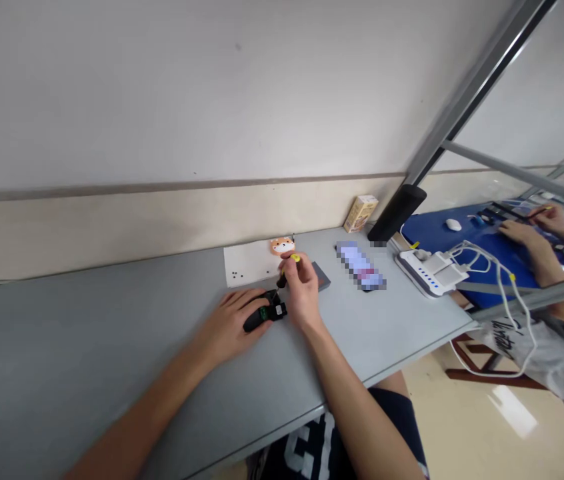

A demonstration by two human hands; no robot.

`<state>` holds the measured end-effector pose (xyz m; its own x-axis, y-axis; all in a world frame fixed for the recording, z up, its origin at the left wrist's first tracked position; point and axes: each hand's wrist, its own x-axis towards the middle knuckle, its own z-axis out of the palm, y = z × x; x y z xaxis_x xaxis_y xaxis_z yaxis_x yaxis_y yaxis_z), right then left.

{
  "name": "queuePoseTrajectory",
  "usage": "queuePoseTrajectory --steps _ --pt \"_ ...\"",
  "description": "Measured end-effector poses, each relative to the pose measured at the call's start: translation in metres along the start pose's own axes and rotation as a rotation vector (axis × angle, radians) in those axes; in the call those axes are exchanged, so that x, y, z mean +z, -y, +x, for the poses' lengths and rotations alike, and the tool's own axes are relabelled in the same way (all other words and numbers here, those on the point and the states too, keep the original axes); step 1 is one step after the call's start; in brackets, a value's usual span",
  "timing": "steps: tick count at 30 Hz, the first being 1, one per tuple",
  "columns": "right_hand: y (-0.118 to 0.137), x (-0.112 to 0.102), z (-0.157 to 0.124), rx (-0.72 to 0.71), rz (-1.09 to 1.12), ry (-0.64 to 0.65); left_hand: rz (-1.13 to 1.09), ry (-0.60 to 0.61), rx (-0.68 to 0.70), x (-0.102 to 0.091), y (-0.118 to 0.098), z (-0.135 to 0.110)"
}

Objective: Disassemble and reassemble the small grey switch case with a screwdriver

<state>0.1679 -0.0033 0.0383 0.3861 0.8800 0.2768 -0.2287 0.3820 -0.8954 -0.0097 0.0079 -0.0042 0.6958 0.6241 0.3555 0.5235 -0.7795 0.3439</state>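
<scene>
On the grey desk (112, 320), my left hand (235, 323) is closed around an opened black device (255, 321), which looks like a computer mouse with a bit of green circuit board showing. My right hand (303, 293) grips a small screwdriver (282, 279) with a yellow and black handle. The screwdriver points down into the device, though its tip is too small to make out. Behind both hands lies a white sheet (249, 260) with several tiny dark screws on it. A dark grey flat box (321, 277) is partly hidden behind my right hand.
An orange animal-face item (282, 246) sits by the wall. To the right are a phone (361, 265), a small carton (361, 213), a black padded post (397, 213) and a white power strip (432, 275) with cables. Beyond the metal frame, another person's hands (522, 233) work at a blue-topped desk.
</scene>
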Motion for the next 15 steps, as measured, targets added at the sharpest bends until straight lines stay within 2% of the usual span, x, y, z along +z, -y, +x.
queuePoseTrajectory --steps 2,6,8,11,13,15 --pt "0.000 -0.006 0.000 -0.044 -0.039 -0.088 0.004 -0.002 -0.008 0.000 -0.001 0.000" --pt "-0.008 -0.014 -0.004 -0.020 -0.066 -0.186 0.001 -0.002 -0.012 0.002 -0.001 0.000" --pt "-0.012 -0.015 -0.009 -0.082 -0.134 -0.229 0.003 -0.006 -0.016 0.002 -0.002 -0.001" --pt "-0.012 -0.017 -0.014 -0.163 -0.147 -0.133 0.012 0.003 -0.026 0.002 -0.003 -0.002" --pt "-0.009 -0.019 -0.015 -0.163 -0.111 -0.046 0.011 0.010 -0.028 0.002 -0.003 -0.002" --pt "-0.007 -0.022 -0.013 -0.145 -0.111 -0.014 0.004 0.019 -0.031 0.001 -0.004 -0.002"
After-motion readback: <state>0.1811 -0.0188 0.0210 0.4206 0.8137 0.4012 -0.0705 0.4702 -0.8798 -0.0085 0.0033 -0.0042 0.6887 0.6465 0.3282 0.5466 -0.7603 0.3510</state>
